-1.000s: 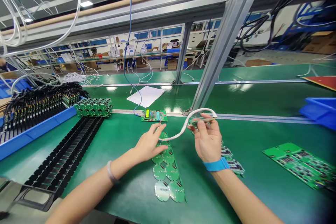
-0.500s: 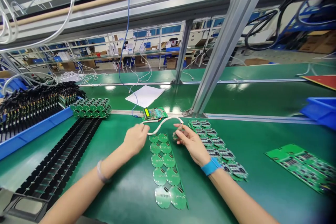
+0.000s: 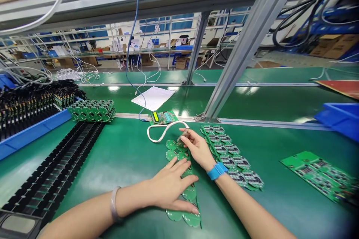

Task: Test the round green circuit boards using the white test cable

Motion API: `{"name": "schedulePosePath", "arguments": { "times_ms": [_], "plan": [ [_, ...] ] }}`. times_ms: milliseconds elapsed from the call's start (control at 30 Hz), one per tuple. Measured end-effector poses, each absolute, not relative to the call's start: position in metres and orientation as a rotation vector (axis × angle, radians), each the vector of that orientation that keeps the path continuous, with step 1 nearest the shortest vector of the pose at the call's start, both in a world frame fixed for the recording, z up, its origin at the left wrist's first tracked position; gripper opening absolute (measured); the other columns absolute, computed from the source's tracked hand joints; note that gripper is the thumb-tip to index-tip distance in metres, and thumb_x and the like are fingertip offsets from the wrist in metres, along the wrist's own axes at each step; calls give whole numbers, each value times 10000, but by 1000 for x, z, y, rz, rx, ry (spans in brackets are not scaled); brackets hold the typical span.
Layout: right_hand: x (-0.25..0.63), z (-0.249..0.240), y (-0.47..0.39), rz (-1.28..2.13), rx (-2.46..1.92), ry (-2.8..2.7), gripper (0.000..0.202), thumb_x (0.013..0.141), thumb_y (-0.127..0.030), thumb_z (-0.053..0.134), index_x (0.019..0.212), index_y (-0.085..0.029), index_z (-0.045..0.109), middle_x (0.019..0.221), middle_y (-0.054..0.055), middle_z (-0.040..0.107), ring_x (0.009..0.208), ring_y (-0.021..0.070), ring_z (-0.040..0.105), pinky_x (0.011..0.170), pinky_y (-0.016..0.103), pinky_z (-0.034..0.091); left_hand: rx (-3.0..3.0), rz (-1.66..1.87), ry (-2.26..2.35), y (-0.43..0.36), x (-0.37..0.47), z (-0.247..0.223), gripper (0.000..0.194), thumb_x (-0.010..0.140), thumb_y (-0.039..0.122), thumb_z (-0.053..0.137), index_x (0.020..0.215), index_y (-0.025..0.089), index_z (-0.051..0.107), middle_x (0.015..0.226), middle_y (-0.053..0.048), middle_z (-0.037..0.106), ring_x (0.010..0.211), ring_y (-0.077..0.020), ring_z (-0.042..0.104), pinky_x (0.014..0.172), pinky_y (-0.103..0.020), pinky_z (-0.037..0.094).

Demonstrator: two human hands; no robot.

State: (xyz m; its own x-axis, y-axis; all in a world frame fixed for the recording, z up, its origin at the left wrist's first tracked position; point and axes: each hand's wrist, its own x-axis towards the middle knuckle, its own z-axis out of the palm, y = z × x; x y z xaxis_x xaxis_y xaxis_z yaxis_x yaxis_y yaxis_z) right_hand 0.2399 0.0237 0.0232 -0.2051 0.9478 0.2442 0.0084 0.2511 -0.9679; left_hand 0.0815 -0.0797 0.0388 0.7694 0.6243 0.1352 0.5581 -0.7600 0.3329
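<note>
My left hand (image 3: 174, 185) lies spread over a panel of round green circuit boards (image 3: 189, 193), covering much of its middle. My right hand (image 3: 196, 146) pinches a small brownish, see-through connector piece (image 3: 183, 136) over the panel's far end. From that piece a white cable (image 3: 157, 140) loops left and back toward a green test board (image 3: 163, 118) with a lit yellow-green display. Fingers partly hide the piece, and I cannot tell whether it touches the board beneath. Right of my hand lies another panel of round boards, parts side up (image 3: 228, 149).
At left, a stack of round boards (image 3: 92, 111) stands at the end of a long black rack (image 3: 60, 164), beside a blue bin (image 3: 33, 130). A metal post (image 3: 238, 52) rises behind my right hand. More green boards (image 3: 319, 171) and a blue tray (image 3: 339, 119) are at right.
My left hand has let go of the white cable and moved down onto the panel, fingers spread. My right hand has brought the connector piece slightly left and over the panel's far end.
</note>
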Motion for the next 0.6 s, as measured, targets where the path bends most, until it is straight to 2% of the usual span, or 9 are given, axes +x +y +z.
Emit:
{"name": "schedulePosePath", "arguments": {
  "times_ms": [133,200,233,300,367,433,500,533,600],
  "plan": [
    [245,24,26,1071,-958,-1442,413,796,-457,625,1108,-186,609,758,-1,542,666,152,526,560,255,471,2700,294,830,-74,68,52,631,800,524,708,1295,191,501,1441,-172,385,1382,-366,259,1134,-559,146],
    [250,25,27,1044,-974,-1406,416,803,-449,619,1124,-185,601,777,2,539,683,151,528,562,250,470,2682,255,788,-71,60,63,388,810,475,714,1092,227,619,1315,-95,537,1340,-357,342,1120,-603,114],
    [253,25,27,1032,-981,-1388,417,806,-444,618,1132,-183,599,785,4,539,688,150,529,565,249,471,2675,232,809,-70,58,68,270,835,462,696,966,231,645,1195,-53,615,1291,-329,418,1121,-584,138],
    [256,25,27,1016,-986,-1355,419,808,-433,620,1142,-181,598,793,5,540,681,143,526,571,249,472,2685,185,957,-71,56,75,240,874,455,665,860,217,633,1000,-15,665,1122,-258,558,1078,-466,300],
    [258,26,27,1013,-980,-1331,415,806,-424,626,1141,-181,602,796,6,544,673,138,522,569,248,474,2721,141,1163,-76,60,76,265,867,429,681,936,181,621,961,-49,651,968,-246,598,918,-385,443],
    [258,27,27,1016,-973,-1322,407,802,-421,632,1130,-182,609,795,7,548,676,139,523,563,245,474,2762,101,1279,-83,67,71,220,878,301,670,1003,130,608,974,-103,637,908,-274,591,799,-386,480],
    [258,29,26,1018,-969,-1323,401,801,-421,635,1124,-184,613,791,6,548,679,140,526,561,242,476,2794,62,1287,-90,72,64,115,905,164,589,1005,111,608,972,-123,642,909,-295,584,786,-413,480],
    [258,30,26,1015,-970,-1325,399,801,-421,636,1122,-184,615,787,6,546,678,140,525,561,242,477,2808,49,1268,-93,73,61,122,913,164,577,1021,118,607,1000,-118,645,930,-296,581,802,-417,481],
    [258,31,25,1010,-973,-1327,398,800,-425,637,1117,-185,617,782,6,543,674,140,525,561,243,479,2832,60,1181,-94,71,57,231,913,296,621,1085,145,594,1120,-103,629,1013,-296,560,867,-417,474]
  ]
}}
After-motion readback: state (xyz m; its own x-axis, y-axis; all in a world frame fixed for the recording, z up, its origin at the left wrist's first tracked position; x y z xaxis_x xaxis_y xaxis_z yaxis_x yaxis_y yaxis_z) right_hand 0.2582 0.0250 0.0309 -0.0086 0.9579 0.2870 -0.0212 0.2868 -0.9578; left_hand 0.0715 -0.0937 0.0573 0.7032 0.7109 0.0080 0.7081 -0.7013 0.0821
